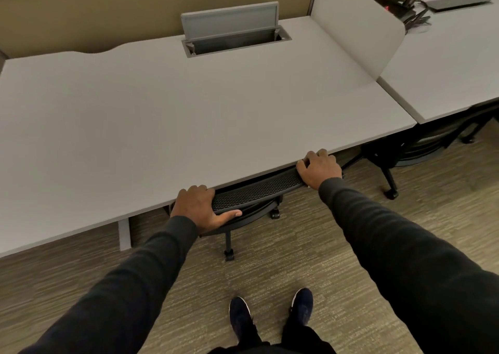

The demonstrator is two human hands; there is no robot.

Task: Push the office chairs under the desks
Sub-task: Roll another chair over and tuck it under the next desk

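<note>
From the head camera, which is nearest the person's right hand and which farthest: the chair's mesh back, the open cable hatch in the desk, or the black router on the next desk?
From the right hand:
1. Mesh chair back, directly under the hand's grip.
2. Cable hatch, at the desk's back edge, ahead and left.
3. Router, on the neighbouring desk, far right corner.

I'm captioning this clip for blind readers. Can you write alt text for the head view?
Both hands, left and right, grip the mesh backrest of a black office chair tucked nearly fully under a white desk. Another chair sits under the neighbouring desk.
</note>
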